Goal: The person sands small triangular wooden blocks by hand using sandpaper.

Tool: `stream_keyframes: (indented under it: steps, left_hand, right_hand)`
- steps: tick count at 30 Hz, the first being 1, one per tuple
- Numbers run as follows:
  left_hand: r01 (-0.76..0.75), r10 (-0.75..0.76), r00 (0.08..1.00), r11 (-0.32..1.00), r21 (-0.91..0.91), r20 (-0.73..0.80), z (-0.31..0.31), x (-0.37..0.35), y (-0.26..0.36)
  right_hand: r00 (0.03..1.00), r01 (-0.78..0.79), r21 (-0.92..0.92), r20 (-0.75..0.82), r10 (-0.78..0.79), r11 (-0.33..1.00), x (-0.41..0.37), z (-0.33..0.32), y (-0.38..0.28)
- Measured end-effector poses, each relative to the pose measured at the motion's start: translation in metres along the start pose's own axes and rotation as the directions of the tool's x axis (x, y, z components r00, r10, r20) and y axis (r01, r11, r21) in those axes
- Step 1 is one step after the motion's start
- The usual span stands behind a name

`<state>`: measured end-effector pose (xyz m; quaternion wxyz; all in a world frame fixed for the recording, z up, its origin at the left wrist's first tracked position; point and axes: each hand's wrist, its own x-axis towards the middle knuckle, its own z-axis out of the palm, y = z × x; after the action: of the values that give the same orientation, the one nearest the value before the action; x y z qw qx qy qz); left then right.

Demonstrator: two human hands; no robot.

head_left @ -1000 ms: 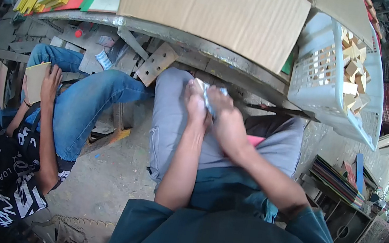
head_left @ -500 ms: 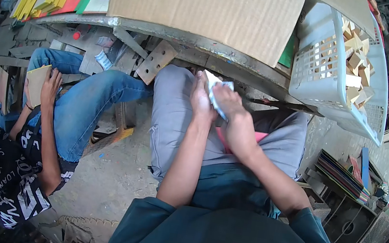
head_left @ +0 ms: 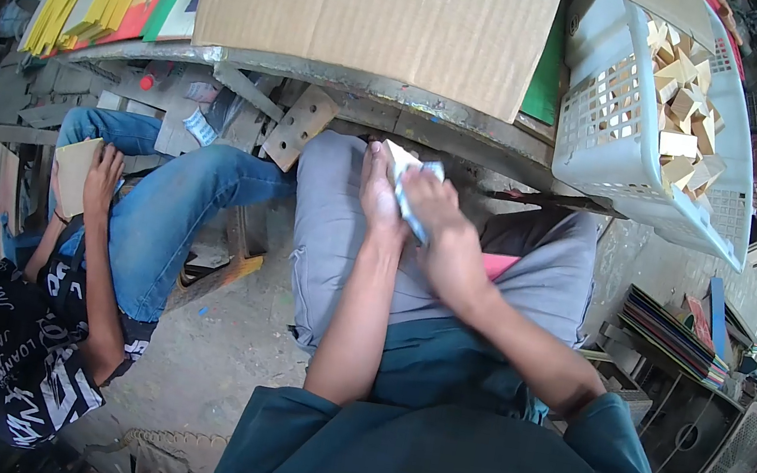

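Note:
My left hand (head_left: 379, 195) is wrapped round a pale wooden block (head_left: 399, 154) above my lap, its fingers partly hidden behind the block. With my right hand (head_left: 438, 211) I grip a folded blue-and-white sheet (head_left: 412, 218) and press it along the block's side. The sheet's exact kind cannot be made out. Both hands are close together over my grey trousers (head_left: 332, 230), and a pink patch (head_left: 497, 266) shows beside my right wrist.
A white plastic basket (head_left: 595, 161) with many wooden blocks (head_left: 679, 143) stands at the right. Cardboard (head_left: 372, 15) covers the bench ahead. At left a co-worker in jeans (head_left: 194, 194) holds a flat tan board (head_left: 76, 174). Stacked coloured boards (head_left: 671, 341) lie at the lower right.
My right hand and the sheet have shifted slightly left and down against the block. The co-worker's hand and board have moved a little. The camera view has shifted slightly.

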<state>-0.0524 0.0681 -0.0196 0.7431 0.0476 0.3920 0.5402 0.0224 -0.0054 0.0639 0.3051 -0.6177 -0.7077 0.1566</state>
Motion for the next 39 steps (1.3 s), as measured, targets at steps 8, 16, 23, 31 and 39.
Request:
stream_keyframes:
  steps: [8, 16, 23, 31, 39]
  left_hand:
    - [0.118, -0.053, 0.978, 0.936, -0.331, 0.201, -0.001, 0.006, -0.009]
    - [0.125, -0.122, 0.984, 0.992, -0.017, 0.131, 0.011, -0.012, -0.004]
    - [0.136, -0.109, 0.952, 0.988, -0.076, 0.288, 0.017, -0.012, -0.008]
    - [0.091, -0.074, 0.934, 0.995, -0.033, 0.348, 0.023, -0.014, -0.011]
    - [0.204, -0.219, 0.961, 0.973, 0.105, 0.167, 0.019, -0.011, -0.002]
  right_hand:
    - [0.972, -0.22, 0.042, -0.069, 0.223, 0.975, 0.011, 0.003, 0.073]
    - [0.832, -0.374, 0.541, -0.162, 0.531, 0.753, -0.025, 0.011, 0.036]
    - [0.829, -0.323, 0.595, -0.196, 0.523, 0.736, -0.022, 0.006, 0.049]
    - [0.78, -0.398, 0.611, -0.166, 0.603, 0.684, -0.031, 0.01, 0.062]
    - [0.792, -0.411, 0.551, -0.18, 0.584, 0.727, -0.027, 0.003, 0.047]
